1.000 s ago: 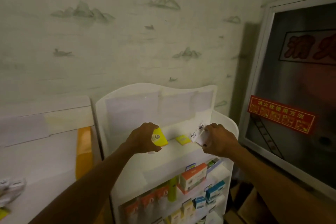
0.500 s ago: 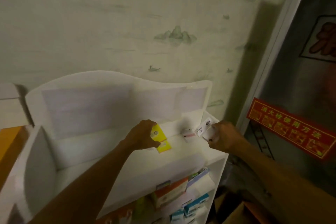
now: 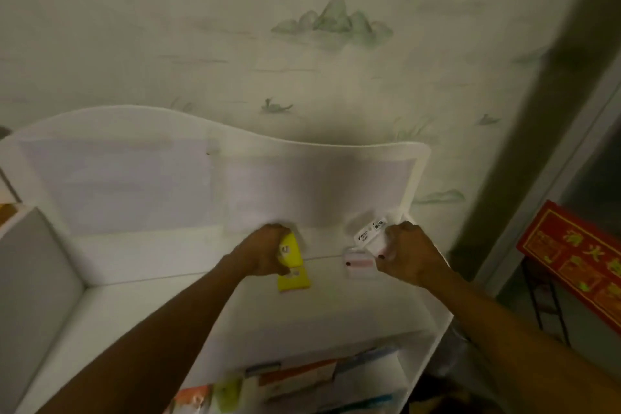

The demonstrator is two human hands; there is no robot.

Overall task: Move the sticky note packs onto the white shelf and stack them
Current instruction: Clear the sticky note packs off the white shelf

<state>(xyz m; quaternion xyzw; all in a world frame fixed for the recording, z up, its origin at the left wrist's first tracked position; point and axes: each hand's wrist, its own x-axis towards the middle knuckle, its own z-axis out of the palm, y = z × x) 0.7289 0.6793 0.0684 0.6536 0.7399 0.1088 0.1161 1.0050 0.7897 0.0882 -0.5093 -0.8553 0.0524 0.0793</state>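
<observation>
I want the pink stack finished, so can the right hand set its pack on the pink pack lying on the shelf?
Probably yes. The right hand holds its white pack just above the pink pack on the shelf, and nothing shows between them; the left hand is busy at the yellow packs.

Smooth matt white shelf (image 3: 141, 282); glossy plastic-wrapped yellow pack (image 3: 291, 250); wallpaper (image 3: 235, 27) matt.

Yellow pack (image 3: 291, 251), white shelf (image 3: 144, 299)

The red rectangular sign (image 3: 578, 262) at the right carries yellow Chinese characters, too blurred to read. The white pack's label (image 3: 369, 233) shows small black print, also illegible. Nothing else bears text.
</observation>
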